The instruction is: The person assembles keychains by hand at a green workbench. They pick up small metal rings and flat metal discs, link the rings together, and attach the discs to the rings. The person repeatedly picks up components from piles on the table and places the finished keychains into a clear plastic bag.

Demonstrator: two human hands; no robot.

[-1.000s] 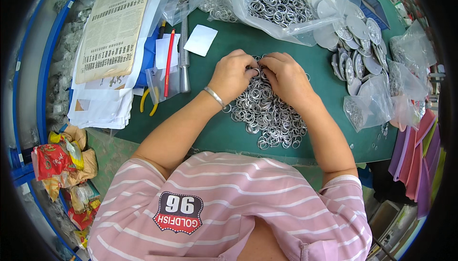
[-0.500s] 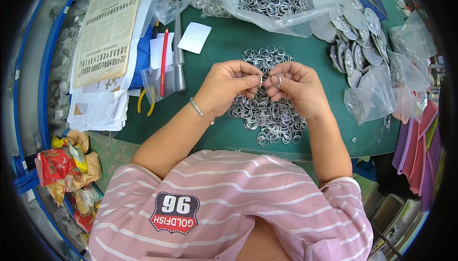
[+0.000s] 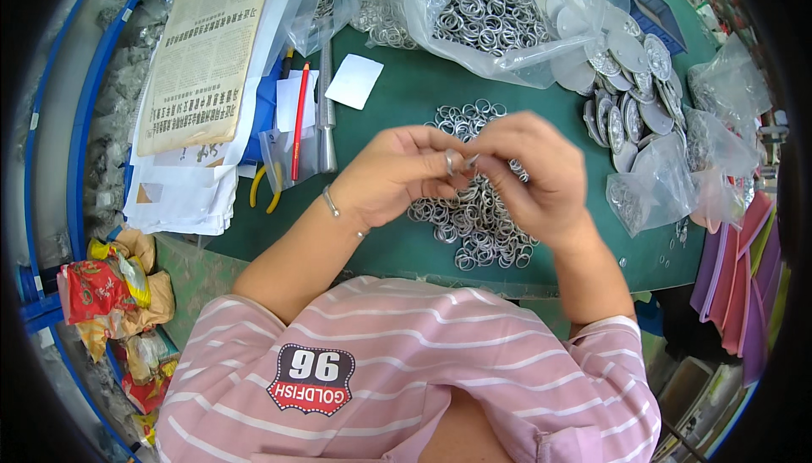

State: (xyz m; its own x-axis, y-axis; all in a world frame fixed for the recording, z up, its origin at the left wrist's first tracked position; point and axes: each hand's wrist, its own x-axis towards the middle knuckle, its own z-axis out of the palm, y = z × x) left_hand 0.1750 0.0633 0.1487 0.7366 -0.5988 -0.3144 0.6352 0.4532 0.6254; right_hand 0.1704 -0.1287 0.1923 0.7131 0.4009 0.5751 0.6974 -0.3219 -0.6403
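As the left hand (image 3: 385,180) and the right hand (image 3: 543,182) are close together above the green desk (image 3: 406,82), the left one pinches a metal ring (image 3: 449,161) between thumb and fingers. The right one, just to its right, is narrow at the fingertips but blurred, so I cannot tell whether it holds something. The pile of rings (image 3: 482,230) lies on the desk below them; a clear bag (image 3: 482,61) with more rings is on the far side. In my judgement, the left pinch should be firm, the right fingertips light, and both hands low, so that a slipped ring falls on the pile
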